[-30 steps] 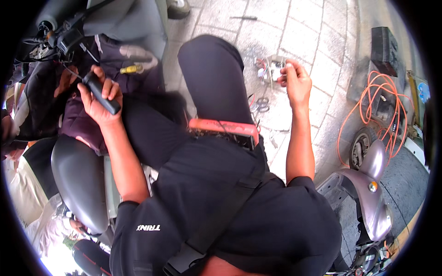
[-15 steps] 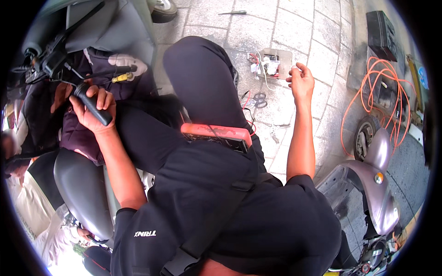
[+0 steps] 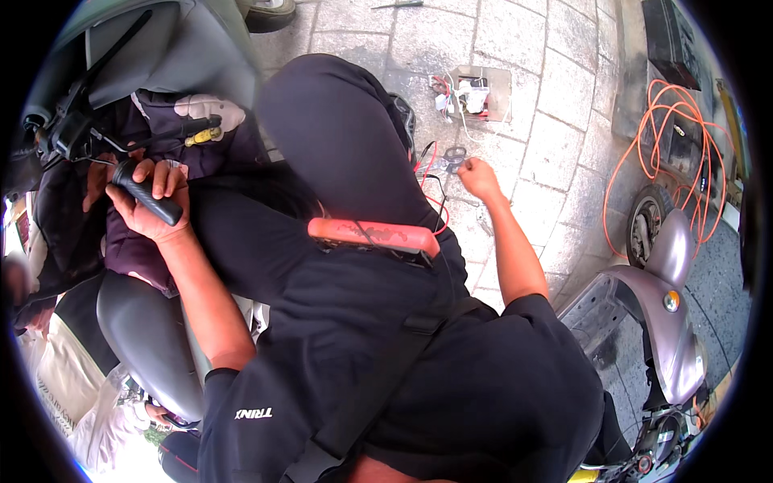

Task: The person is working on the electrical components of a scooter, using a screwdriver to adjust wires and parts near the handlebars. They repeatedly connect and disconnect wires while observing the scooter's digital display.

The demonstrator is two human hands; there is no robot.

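Note:
My left hand (image 3: 157, 208) is wrapped round a black ribbed handlebar grip (image 3: 149, 197) beside the scooter's handlebar (image 3: 72, 137). Whether the grip is still attached to the bar I cannot tell. On the paving, my right hand (image 3: 481, 179) is down at a pair of dark-handled scissors (image 3: 455, 154), its closed fingertips at a handle loop. Beyond it lies a flat board (image 3: 501, 95) with white and red parts and wires. A red-edged meter or case (image 3: 374, 233) rests against my lap, with red and black leads (image 3: 439, 189) trailing toward the scissors.
A yellow-handled tool (image 3: 203, 137) lies on the dark padded cloth (image 3: 237, 149) over the scooter. At right are a coiled orange cable (image 3: 620, 193), a black box (image 3: 670, 44) and a silver scooter (image 3: 644, 314). Another person's light clothing (image 3: 68, 346) shows at lower left.
My right hand has come down and toward me from beside the board to the scissors, its fingers closing. The left hand keeps its hold on the grip; the view has shifted slightly.

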